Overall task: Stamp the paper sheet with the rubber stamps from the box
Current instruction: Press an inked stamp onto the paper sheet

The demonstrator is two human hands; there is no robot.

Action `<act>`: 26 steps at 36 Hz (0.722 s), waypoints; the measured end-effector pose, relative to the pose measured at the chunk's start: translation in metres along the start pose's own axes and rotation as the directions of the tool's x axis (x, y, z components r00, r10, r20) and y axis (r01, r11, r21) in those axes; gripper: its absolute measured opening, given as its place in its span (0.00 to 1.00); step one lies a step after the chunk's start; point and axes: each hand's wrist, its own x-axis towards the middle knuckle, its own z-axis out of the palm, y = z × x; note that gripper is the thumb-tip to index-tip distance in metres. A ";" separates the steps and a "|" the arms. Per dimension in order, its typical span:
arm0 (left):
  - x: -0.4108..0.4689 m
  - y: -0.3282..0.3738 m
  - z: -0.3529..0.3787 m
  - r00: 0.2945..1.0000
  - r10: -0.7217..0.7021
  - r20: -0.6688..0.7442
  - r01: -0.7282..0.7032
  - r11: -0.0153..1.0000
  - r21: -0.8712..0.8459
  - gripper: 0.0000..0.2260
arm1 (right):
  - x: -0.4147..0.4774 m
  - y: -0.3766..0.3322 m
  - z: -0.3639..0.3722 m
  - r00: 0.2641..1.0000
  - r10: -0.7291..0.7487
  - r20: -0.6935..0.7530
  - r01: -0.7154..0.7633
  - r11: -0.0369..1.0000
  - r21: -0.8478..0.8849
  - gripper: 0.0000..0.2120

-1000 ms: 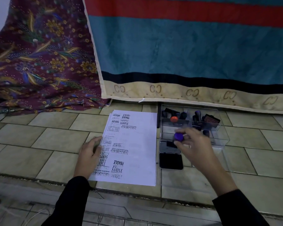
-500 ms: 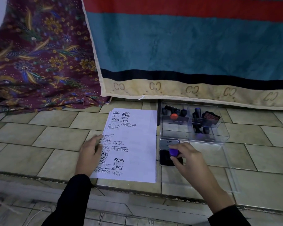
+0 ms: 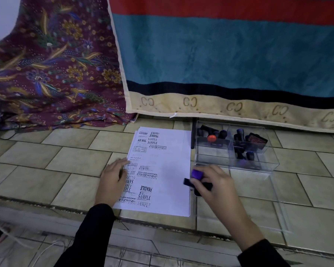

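A floor (image 3: pixel 75 166) of beige rectangular tiles with dark grout, laid in staggered rows, ends on the near side in a step down to a lower tiled strip. A thin stack of white paper (image 3: pixel 172 170) lies flat on the tiles, its top sheet stamped with black words, mostly on the left half. Just right of it stands a clear box (image 3: pixel 266 164) with compartments, and nearer lies a flat clear lid (image 3: pixel 258 199). At the far edge a floral cloth (image 3: pixel 66 120) bunches onto the tiles on the left, and a striped blanket (image 3: pixel 220 108) meets them with its beige hem on the right. A dark cable (image 3: pixel 6 132) lies far left.
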 end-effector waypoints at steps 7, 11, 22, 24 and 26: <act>0.000 0.004 -0.002 1.000 -0.028 0.014 0.027 0.999 0.031 0.16 | 0.031 -0.045 0.058 0.983 -0.054 0.178 0.038 0.995 0.089 0.14; 0.000 0.002 -0.002 0.999 -0.029 0.015 0.029 0.999 0.034 0.15 | 0.043 -0.051 0.081 0.970 -0.078 0.230 0.071 0.997 0.039 0.13; 0.001 0.002 -0.001 1.000 -0.024 0.003 0.024 0.999 0.030 0.13 | 0.043 -0.045 0.101 0.953 -0.066 0.294 0.080 0.996 -0.036 0.13; 0.001 0.001 -0.001 1.000 -0.024 0.011 0.024 0.999 0.030 0.13 | 0.041 -0.045 0.102 0.954 -0.075 0.292 0.092 0.995 -0.044 0.13; 0.001 0.002 -0.001 0.999 -0.029 0.013 0.029 0.999 0.035 0.13 | 0.039 -0.045 0.102 0.953 -0.096 0.287 0.112 0.993 -0.041 0.12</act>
